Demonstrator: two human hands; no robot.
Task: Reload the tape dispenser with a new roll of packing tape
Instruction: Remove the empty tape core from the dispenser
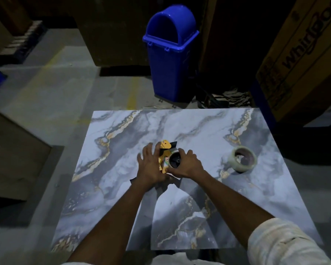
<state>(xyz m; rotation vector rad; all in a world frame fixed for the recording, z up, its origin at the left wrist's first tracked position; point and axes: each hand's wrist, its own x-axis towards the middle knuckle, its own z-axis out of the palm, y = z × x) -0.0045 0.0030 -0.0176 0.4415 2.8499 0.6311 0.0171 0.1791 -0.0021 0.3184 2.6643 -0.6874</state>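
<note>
Dispenser [164, 150]: probably light, stiff plastic; best held by body. Left grip [150, 165] splayed flat on it; right grip [185, 165] curled round hub. Roll [242, 158] well apart.

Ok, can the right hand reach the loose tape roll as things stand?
Probably yes. The tape roll lies to the right of the right hand, with only bare table between them, but that hand grips the tape dispenser and must let go first.
</note>
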